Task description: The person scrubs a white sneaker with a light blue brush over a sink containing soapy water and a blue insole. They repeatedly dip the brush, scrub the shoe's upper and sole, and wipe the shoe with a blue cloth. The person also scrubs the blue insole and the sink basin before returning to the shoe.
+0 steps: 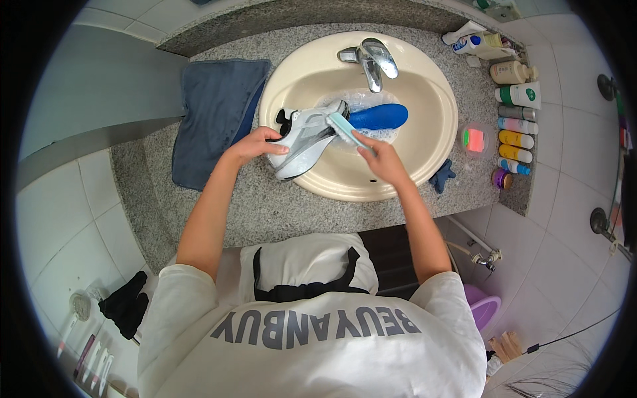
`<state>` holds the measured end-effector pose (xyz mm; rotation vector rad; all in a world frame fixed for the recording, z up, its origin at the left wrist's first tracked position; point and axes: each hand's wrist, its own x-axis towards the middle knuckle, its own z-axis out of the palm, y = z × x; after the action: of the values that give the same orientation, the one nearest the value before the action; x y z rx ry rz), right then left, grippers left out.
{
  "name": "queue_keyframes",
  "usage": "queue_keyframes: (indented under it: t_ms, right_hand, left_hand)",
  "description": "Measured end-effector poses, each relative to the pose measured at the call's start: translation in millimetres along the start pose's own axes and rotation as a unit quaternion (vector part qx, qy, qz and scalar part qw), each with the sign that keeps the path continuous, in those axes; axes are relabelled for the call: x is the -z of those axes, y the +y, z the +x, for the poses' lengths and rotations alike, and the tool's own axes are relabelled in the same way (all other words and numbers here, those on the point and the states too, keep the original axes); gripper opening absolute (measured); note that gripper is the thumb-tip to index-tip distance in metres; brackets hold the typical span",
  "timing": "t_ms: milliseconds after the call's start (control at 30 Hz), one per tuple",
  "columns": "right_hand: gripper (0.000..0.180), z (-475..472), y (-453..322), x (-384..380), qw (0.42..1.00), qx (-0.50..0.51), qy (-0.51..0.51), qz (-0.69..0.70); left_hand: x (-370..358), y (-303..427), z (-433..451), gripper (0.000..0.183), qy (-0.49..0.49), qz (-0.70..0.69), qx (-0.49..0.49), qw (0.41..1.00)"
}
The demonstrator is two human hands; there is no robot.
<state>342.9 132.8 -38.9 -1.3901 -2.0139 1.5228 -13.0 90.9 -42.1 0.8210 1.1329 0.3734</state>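
Note:
My left hand grips a white and grey sneaker by its heel end, holding it tilted over the left rim of the cream washbasin. In my right hand is a light green scrub brush, its white bristles against the side of the shoe near the toe. A blue insole lies in the basin among soapy suds, partly behind the shoe and brush. The chrome faucet stands above the suds; whether water runs is not visible.
A dark blue-grey cloth lies left of the basin on the granite counter. To the right are a small tub with a pink sponge, a crumpled blue rag and a row of toiletry bottles and tubes.

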Motion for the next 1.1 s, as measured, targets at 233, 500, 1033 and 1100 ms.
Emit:
queue_keyframes:
  t_ms: [233, 500, 1033, 1100]
  right_hand:
    - [0.034, -22, -59, -18, 0.975, -0.097, -0.156, 0.122]
    - [0.033, 2, -47, -30, 0.996, -0.064, -0.019, -0.063]
    - [0.036, 39, -46, -4, 0.981, -0.027, -0.186, 0.038]
    - [0.036, 43, -32, -11, 0.993, -0.05, -0.005, -0.111]
  left_hand:
    - [-4, 1, -5, 0.029, 0.019, -0.03, 0.017, 0.999]
    - [-1, -4, -4, 0.034, 0.008, -0.041, 0.067, 0.997]
    - [7, -11, -2, 0.035, -0.064, -0.039, 0.053, 0.996]
    - [7, -7, -2, 0.035, -0.067, -0.041, 0.056, 0.995]
